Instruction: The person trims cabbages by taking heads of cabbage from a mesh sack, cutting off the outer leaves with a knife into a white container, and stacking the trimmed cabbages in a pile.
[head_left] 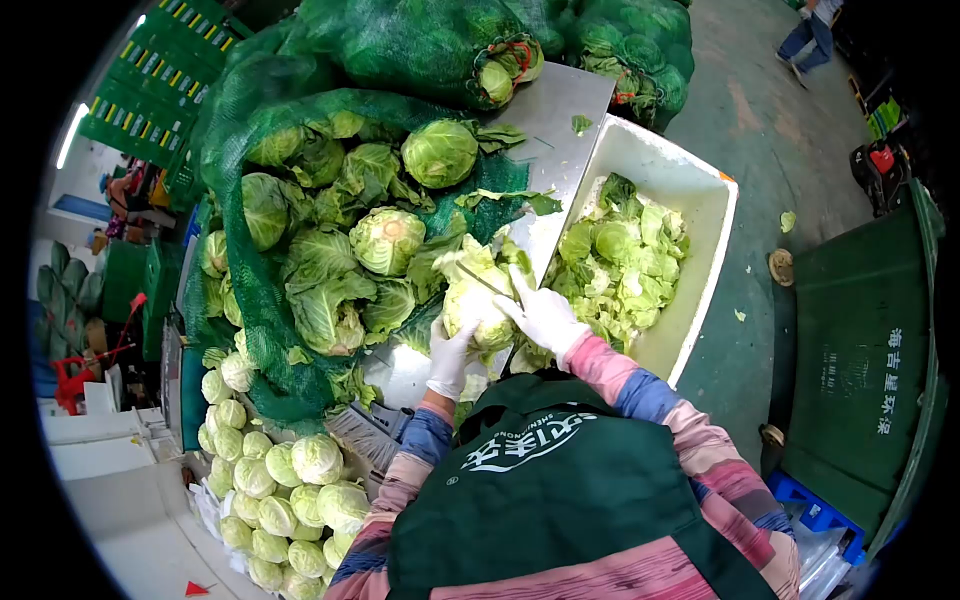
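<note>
Dozens of pale, trimmed cabbages point(277, 515) lie heaped at the lower left. Beside them, an open green mesh sack point(232, 130) spreads over a metal surface point(570, 112), with leafy cabbages point(320, 262) showing inside. At the centre, a white-gloved left hand point(448, 357) is cupped firmly against one cabbage point(468, 307) above the surface. Just right of it, the right hand point(543, 318) — also gloved — is closed around a knife point(482, 278), its blade against that cabbage. Farther right, a white bin point(712, 275) holds loose leaves point(625, 262); a large green container point(850, 350) stands beyond.
</note>
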